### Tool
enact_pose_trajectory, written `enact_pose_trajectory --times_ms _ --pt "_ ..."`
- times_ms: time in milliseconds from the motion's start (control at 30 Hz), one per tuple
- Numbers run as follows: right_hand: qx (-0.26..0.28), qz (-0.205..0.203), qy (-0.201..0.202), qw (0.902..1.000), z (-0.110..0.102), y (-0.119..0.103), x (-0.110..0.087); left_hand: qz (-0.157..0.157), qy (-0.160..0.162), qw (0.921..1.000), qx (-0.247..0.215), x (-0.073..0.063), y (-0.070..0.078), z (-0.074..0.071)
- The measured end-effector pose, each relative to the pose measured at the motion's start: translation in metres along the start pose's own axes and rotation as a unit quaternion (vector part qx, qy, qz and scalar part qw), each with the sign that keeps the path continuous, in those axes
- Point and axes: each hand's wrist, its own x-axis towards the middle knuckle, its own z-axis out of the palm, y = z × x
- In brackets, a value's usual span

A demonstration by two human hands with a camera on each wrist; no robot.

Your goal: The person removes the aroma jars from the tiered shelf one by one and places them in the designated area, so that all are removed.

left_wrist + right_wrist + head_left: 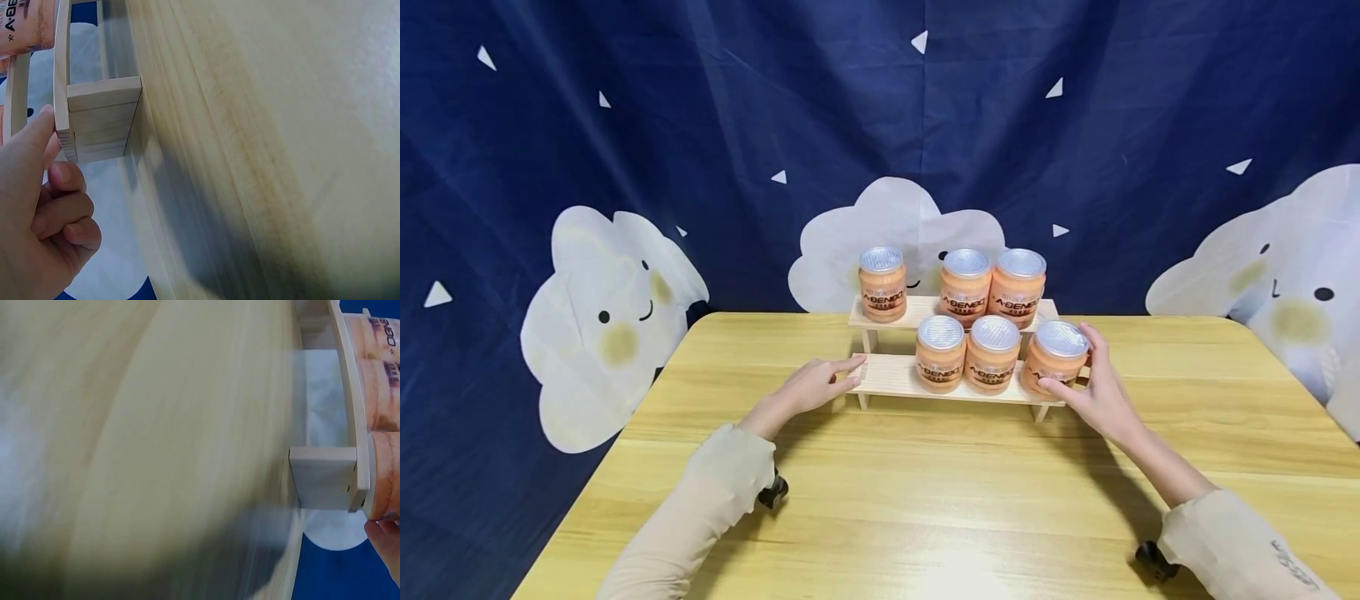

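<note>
A two-tier wooden display stand (pixel 891 375) holds orange jars with silvery lids. The left hand (pixel 808 386) pinches the left end of its lower shelf; in the left wrist view, a fingertip lies against the board (pixel 61 87) and the other fingers curl beside it. The right hand (pixel 1101 392) grips the rightmost jar (pixel 1055 358) at the right end of the lower shelf, thumb in front and fingers around its far side. This jar leans slightly, its base right at the shelf in the right wrist view. Two lower jars, a middle one (pixel 992 354) and a left one (pixel 940 354), stand beside it.
On the upper shelf, one jar (pixel 883 287) stands at the left, and a pair, one jar (pixel 966 287) beside another jar (pixel 1018 287), at the right. The stand rests on a wood-grain table (pixel 925 492) before a dark blue curtain (pixel 850 100) with clouds.
</note>
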Motion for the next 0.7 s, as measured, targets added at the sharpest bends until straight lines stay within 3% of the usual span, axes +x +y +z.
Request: enact_pose_trajectory --times_ms 367,700 --pt "-0.008 0.024 0.030 0.9992 -0.019 0.009 -0.004 0.000 -0.015 0.9996 -0.023 -0.003 -0.003 0.001" --pt "-0.036 0.030 0.028 0.9985 -0.037 0.027 0.001 0.003 -0.022 0.9995 -0.021 -0.001 -0.001 0.000"
